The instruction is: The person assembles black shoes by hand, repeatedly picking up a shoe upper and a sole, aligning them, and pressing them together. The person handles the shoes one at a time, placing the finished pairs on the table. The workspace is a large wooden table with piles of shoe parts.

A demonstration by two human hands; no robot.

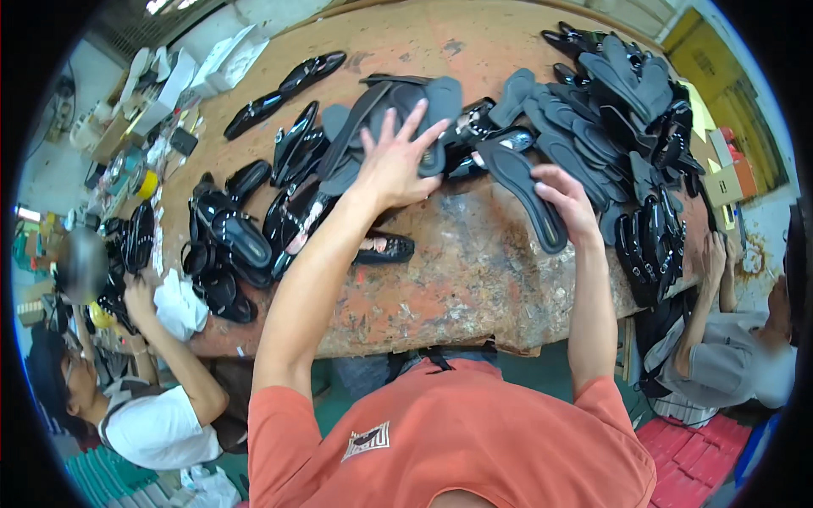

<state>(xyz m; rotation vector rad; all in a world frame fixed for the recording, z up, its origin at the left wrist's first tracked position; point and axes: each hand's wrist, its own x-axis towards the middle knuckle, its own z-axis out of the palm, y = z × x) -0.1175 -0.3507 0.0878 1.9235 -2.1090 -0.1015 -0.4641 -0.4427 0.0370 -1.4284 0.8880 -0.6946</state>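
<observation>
And here, a matt grey insole (518, 182) is pinched at its edge by the curled right hand (566, 203), over the table (423, 309) just left of the insole heap (580, 140); the edge hold presumably spares its upper face. The left hand (396, 161) is opened wide, fingers splayed across the insole pile (442, 102), perhaps so that the loose layers are steadied; whether any is gripped beneath the palm cannot be told. Slim, waisted outlines with rounded ends are shown by the insoles, dull beside the glossy black shoes (237, 233), grouped at the left, seemingly for separation. The tabletop is scuffed and paint-stained.
</observation>
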